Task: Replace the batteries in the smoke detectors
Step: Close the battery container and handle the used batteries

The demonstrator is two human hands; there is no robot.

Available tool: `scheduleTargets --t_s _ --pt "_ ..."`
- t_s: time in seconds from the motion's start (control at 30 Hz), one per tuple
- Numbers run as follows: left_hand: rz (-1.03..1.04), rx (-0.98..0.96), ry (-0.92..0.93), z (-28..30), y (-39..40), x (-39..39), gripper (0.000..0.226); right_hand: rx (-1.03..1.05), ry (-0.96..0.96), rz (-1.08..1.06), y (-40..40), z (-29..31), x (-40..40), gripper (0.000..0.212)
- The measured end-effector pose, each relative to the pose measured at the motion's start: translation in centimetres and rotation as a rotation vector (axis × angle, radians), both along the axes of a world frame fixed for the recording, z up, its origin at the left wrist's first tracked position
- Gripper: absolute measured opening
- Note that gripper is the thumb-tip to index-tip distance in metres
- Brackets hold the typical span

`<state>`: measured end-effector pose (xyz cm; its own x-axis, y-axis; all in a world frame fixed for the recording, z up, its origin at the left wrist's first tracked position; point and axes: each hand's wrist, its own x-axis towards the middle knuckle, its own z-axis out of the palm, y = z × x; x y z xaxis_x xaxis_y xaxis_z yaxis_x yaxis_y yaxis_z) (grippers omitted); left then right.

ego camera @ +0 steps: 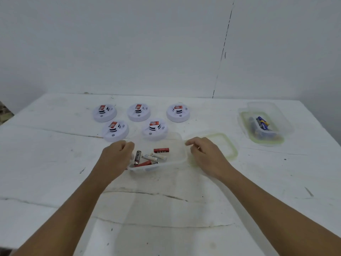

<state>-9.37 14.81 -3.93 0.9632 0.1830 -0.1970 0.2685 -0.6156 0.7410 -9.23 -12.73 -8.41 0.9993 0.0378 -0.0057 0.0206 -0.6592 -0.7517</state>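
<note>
Several white round smoke detectors (139, 112) with red stickers lie in two rows at the back of the white table. In front of them stands a clear plastic container (176, 145) holding several red, black and white batteries (161, 150). My left hand (115, 157) grips the container's left side with curled fingers. My right hand (206, 154) holds its right rim, fingers bent over the edge. The container's lid (228, 145), with a yellowish seal, lies flat just behind my right hand.
A second clear container (287, 124) with blue batteries (263, 123) sits on its own lid at the far right. The table (55, 163) is white, scratched and cracked; a white wall rises right behind it.
</note>
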Motion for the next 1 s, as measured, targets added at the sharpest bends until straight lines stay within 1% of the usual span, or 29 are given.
scheduleTargets --t_s 0.07,0.13,0.23,0.3,0.4,0.47,0.53,0.63,0.77,0.83,0.93,1.0 --pt "0.007 0.006 0.012 -0.7 0.7 0.2 0.039 -0.182 -0.004 0.047 0.2 -0.8 0.3 0.030" --pt "0.007 0.040 0.007 -1.3 1.1 0.3 0.036 -0.322 -0.013 0.082 0.6 -1.0 0.2 0.039" --pt "-0.001 0.092 0.006 -1.7 1.1 0.4 0.034 -0.480 -0.043 0.135 0.7 -0.9 0.1 0.054" --pt "-0.044 0.191 0.036 -1.4 0.9 0.5 0.035 -0.547 -0.068 0.155 0.8 -0.8 0.0 0.058" --pt "-0.123 0.456 0.099 -0.3 1.0 0.8 0.042 -0.597 -0.070 0.155 1.3 -0.1 0.0 0.054" --pt "-0.120 0.583 0.056 0.8 1.2 1.0 0.049 -0.590 -0.091 0.131 1.7 0.2 0.0 0.043" --pt "-0.101 0.618 -0.025 2.1 1.0 1.1 0.055 -0.558 -0.116 0.076 1.8 0.5 -0.1 0.029" --pt "-0.098 0.568 -0.128 3.9 -0.2 0.7 0.063 -0.573 -0.120 0.039 1.8 0.6 -0.5 0.024" --pt "-0.138 0.456 -0.197 5.7 -3.0 0.0 0.063 -0.502 -0.130 -0.029 1.3 1.2 -0.9 0.020" --pt "-0.184 0.334 -0.250 6.0 -4.4 -0.2 0.057 -0.411 -0.163 -0.104 0.9 2.2 -0.7 0.019" --pt "-0.253 0.133 -0.333 5.6 -6.5 0.0 0.048 -0.222 -0.249 -0.235 0.1 4.4 -0.3 0.020" --pt "-0.283 0.044 -0.341 4.8 -7.8 0.7 0.041 -0.117 -0.315 -0.283 -0.6 5.7 0.0 0.020"
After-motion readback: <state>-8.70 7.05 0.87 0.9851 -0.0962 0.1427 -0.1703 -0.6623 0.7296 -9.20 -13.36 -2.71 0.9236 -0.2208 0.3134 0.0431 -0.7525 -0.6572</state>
